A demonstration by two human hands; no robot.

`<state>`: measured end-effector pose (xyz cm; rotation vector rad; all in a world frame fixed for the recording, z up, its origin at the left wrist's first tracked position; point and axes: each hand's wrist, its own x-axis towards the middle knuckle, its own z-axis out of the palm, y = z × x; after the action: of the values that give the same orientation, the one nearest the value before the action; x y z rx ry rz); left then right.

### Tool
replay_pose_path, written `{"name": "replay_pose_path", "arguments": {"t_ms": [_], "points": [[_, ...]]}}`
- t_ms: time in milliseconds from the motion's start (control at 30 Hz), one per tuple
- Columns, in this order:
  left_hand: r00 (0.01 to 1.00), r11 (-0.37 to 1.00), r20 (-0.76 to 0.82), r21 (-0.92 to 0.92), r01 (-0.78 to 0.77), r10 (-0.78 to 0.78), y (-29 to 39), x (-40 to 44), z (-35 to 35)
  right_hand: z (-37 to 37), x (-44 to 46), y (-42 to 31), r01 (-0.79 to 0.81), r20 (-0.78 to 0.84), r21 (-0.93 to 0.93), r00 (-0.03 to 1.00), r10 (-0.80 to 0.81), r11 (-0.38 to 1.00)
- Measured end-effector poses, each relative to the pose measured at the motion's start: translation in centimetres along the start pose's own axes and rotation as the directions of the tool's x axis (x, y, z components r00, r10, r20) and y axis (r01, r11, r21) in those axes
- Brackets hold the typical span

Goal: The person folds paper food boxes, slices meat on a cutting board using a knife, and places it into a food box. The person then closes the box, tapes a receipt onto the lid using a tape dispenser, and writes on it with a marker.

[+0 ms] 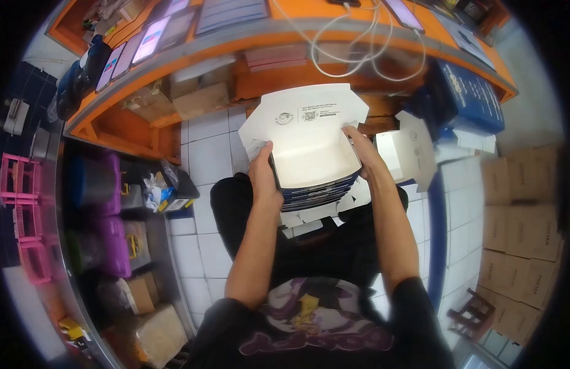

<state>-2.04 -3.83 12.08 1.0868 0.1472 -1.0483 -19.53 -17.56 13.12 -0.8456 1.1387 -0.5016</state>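
Note:
A stack of nested paper food boxes [315, 194], dark blue outside and white inside, is held over my lap. The top box [309, 154] has its lid flap raised, with print and a square code on it. My left hand [264, 175] grips the left side of the stack, thumb at the upper rim. On the opposite side my right hand [366, 154] is closed round the edge, its fingers mostly hidden. Just right of that hand stands another open white box [395, 154] with its flap up.
An orange counter [235, 43] ahead carries several phones [151, 40] and a looped white cable [343, 72]. A blue printed box [466, 98] stands right. Brown cartons [524, 227] are stacked at the far right. A metal shelf with purple bins [114, 246] lies left.

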Motion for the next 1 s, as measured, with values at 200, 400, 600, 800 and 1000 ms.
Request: {"name": "replay_pose_path", "arguments": {"t_ms": [200,400,600,800,1000], "points": [[0.993,0.989,-0.086,0.134,-0.064,0.076,-1.3,1.4,-0.7,-1.6,3.0,2.1,0.052,0.027,0.014,0.998,-0.052,0.999],[0.992,0.993,0.062,0.046,-0.112,0.109,0.6,-1.1,-0.2,-0.7,-0.9,0.2,0.087,-0.063,0.097,0.995,-0.081,0.991],[0.953,0.942,0.258,0.251,-0.222,0.156,0.6,-0.9,-1.0,-1.4,-2.3,1.4,0.189,0.055,0.103,0.979,-0.196,0.976],[0.972,0.947,0.144,0.236,-0.216,0.186,-0.3,0.1,-0.6,-2.1,-1.6,2.9,0.214,0.18,0.135,0.955,-0.236,0.967],[0.969,0.939,0.103,0.24,-0.244,0.226,-1.2,0.7,-0.7,-7.1,0.1,6.6,0.407,-0.324,0.16,0.882,-0.341,0.9]]}}
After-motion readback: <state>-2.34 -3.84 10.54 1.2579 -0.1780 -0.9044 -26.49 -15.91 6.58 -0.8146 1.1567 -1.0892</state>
